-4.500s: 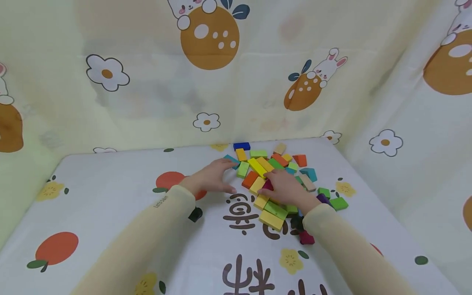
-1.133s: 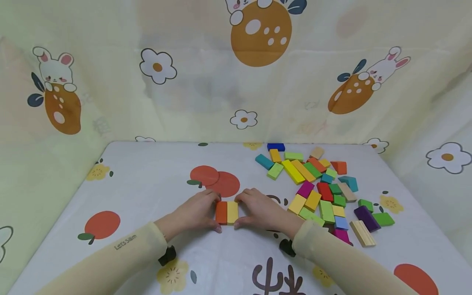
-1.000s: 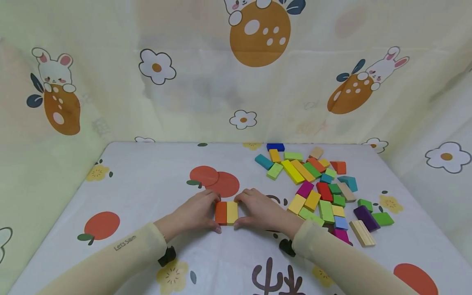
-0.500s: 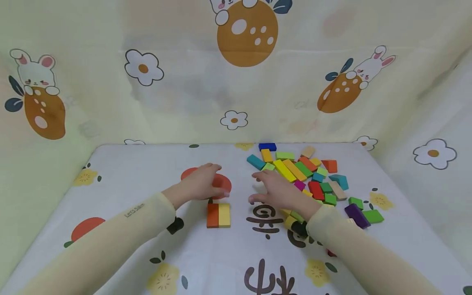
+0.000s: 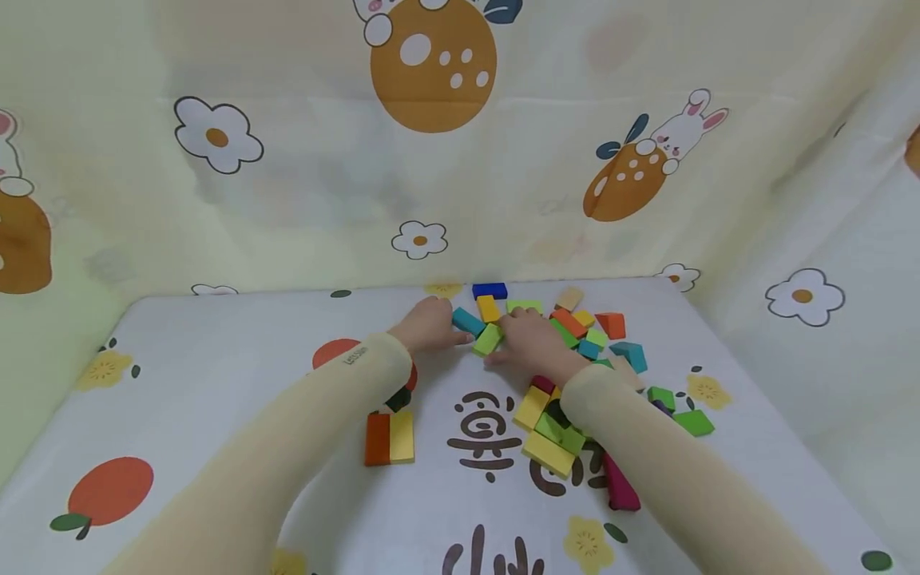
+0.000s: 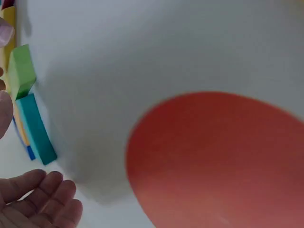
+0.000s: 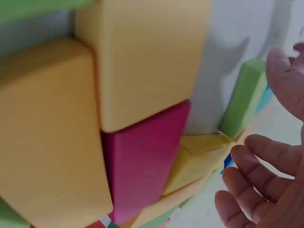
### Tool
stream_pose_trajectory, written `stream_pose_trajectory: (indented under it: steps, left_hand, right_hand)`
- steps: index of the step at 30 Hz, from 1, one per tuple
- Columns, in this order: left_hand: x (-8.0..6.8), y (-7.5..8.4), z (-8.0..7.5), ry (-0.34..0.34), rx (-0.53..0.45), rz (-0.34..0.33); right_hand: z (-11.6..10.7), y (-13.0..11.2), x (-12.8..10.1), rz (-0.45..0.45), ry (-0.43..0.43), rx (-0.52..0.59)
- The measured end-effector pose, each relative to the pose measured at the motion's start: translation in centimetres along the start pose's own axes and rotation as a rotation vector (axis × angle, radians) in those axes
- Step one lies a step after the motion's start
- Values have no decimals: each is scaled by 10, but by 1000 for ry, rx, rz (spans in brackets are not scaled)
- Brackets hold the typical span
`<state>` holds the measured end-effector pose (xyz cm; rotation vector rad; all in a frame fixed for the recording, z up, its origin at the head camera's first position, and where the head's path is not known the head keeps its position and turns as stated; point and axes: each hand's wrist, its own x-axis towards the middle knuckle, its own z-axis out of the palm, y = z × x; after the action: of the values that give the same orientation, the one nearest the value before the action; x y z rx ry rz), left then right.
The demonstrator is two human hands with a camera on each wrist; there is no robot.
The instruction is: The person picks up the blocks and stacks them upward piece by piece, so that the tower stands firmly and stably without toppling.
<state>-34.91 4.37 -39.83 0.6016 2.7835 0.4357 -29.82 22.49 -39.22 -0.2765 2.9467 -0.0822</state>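
- Centrally, the left hand (image 5: 430, 326) lies at the far side of the table, fingers relaxed and spread; the left wrist view shows the fingers (image 6: 45, 202) uncurled and holding nothing.
- Its fingertips sit beside a teal block (image 5: 468, 322), which lies flat at the near-left edge of the block pile; whether they touch it cannot be told.
- Right hand (image 5: 530, 343) rests palm down over the pile, just right of the left hand; the right wrist view shows its fingers (image 7: 259, 183) loosely bent and gripping nothing.
- Light green block (image 5: 488, 339) lies between the two hands, close to the fingertips of both.
- Behind the hands: a yellow-orange block (image 5: 488, 308) and, farther back, a dark blue block (image 5: 489, 291) by the curtain.
- Right of the right hand: an orange-red wedge (image 5: 612, 325) and a teal wedge (image 5: 630, 355).
- Near the right sleeve: a yellow block (image 5: 531, 408), a magenta block (image 5: 621, 489) and a green block (image 5: 694, 422).
- Well apart from the pile, near the left sleeve: an orange block (image 5: 377, 438) and a yellow plank (image 5: 402, 436) lie touching side by side on the printed tablecloth (image 5: 216, 375).
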Motion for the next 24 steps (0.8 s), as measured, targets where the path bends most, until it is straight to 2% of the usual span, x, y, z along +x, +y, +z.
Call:
stream_pose_trajectory:
  steps: [4,9,12,14,20,24]
  left_hand:
    - [15,5,11,34,-6,-34]
    - [14,14,4,49,-47,-96]
    - [16,16,-1,22,-56,-62]
    - [16,13,-5,-22,-49,-23]
    - [9,-4,-15,-176,15,103]
    - [4,-13,-12,-188,-10,122]
  right_hand:
    - [7,-3,5,21,16,-46]
    - [4,-7,7,46,9,-27]
    - [3,-4,6,44,0,-23]
    - [2,-2,3,34,-19,-10]
    - [-4,-2,-12,-88,-93,-44]
    - [-3,0,-17,-130,-111,-64]
